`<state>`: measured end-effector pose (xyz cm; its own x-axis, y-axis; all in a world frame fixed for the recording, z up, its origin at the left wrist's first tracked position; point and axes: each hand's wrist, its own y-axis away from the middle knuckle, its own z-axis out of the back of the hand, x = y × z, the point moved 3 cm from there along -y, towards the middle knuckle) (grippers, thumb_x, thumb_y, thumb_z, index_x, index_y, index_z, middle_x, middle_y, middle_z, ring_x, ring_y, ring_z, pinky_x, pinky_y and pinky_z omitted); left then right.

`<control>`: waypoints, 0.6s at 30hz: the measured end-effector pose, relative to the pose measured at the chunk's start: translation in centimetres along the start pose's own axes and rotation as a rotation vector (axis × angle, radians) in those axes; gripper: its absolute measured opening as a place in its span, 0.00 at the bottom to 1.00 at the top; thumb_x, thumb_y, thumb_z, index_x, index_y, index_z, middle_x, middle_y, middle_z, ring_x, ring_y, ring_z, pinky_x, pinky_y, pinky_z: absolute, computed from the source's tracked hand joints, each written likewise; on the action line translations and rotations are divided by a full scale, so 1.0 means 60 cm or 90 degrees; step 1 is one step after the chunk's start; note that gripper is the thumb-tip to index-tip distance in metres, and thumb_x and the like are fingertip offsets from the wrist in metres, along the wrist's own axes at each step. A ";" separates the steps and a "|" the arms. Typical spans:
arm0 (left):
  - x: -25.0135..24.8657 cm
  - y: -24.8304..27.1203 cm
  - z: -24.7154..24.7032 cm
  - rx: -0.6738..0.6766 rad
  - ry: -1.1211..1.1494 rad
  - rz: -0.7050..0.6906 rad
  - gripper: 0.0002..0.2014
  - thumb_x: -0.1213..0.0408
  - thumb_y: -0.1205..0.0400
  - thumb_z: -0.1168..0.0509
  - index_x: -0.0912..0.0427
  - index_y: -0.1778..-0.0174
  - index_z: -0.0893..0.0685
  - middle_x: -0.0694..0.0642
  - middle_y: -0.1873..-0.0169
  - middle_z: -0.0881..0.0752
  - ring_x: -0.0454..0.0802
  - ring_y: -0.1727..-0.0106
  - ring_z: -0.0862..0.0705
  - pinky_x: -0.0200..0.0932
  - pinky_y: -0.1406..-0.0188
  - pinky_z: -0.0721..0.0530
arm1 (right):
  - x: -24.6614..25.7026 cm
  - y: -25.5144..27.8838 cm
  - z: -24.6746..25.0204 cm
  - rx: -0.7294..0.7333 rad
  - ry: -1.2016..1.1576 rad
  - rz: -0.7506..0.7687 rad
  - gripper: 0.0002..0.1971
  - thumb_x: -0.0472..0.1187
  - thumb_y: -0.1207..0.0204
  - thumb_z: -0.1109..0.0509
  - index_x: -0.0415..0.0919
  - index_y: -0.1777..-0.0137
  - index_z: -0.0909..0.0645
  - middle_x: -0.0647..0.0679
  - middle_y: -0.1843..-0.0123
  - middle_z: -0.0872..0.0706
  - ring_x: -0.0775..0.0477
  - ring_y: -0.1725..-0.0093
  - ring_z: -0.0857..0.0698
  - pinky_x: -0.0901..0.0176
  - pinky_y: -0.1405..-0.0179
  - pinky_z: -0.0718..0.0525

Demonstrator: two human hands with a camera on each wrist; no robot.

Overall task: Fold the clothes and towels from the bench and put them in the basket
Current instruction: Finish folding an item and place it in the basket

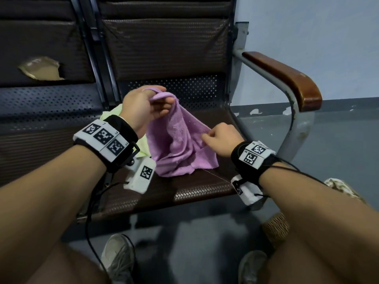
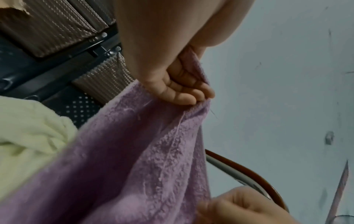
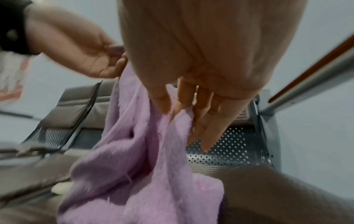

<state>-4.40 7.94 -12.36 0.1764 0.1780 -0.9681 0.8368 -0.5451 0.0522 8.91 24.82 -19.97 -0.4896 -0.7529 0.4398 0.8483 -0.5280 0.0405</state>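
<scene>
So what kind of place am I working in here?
Probably a waiting area or corridor: linked seats of a perforated metal bench with a wooden armrest, a plain pale wall and grey floor. Both hands hold a purple towel.

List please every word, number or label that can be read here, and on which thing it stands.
No readable words or brand names.
Left wrist band: black-and-white square code markers; the tiny characters beside them are too small to read.
Right wrist band: the same kind of markers, no legible text.
Purple towel: no label visible.
</scene>
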 end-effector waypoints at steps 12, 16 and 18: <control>0.009 -0.004 -0.013 0.002 -0.108 -0.069 0.16 0.75 0.15 0.49 0.66 0.45 0.15 0.62 0.65 0.12 0.50 0.68 0.13 0.39 0.65 0.15 | 0.026 -0.002 -0.029 0.059 -0.075 -0.043 0.14 0.44 0.18 0.36 0.36 0.62 0.21 0.36 0.56 0.15 0.33 0.51 0.13 0.54 0.58 0.23; 0.031 -0.043 0.051 -0.115 -0.253 -0.114 0.19 0.77 0.18 0.49 0.63 0.44 0.13 0.62 0.54 0.12 0.58 0.50 0.12 0.43 0.54 0.10 | 0.007 -0.003 0.007 -0.029 -0.062 -0.043 0.10 0.36 0.22 0.38 0.36 0.62 0.18 0.38 0.61 0.13 0.34 0.57 0.14 0.55 0.60 0.22; 0.043 -0.057 0.071 -0.157 -0.222 -0.069 0.20 0.77 0.19 0.50 0.61 0.46 0.13 0.65 0.52 0.11 0.64 0.47 0.11 0.53 0.49 0.09 | 0.007 -0.005 0.017 -0.043 -0.014 -0.014 0.08 0.33 0.26 0.37 0.38 0.62 0.16 0.42 0.63 0.13 0.37 0.60 0.15 0.56 0.60 0.21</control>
<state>-9.01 6.75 -16.07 -0.0691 -0.0871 -0.9938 0.9469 -0.3194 -0.0379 8.69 25.06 -18.89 -0.5036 -0.7322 0.4585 0.8213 -0.5704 -0.0090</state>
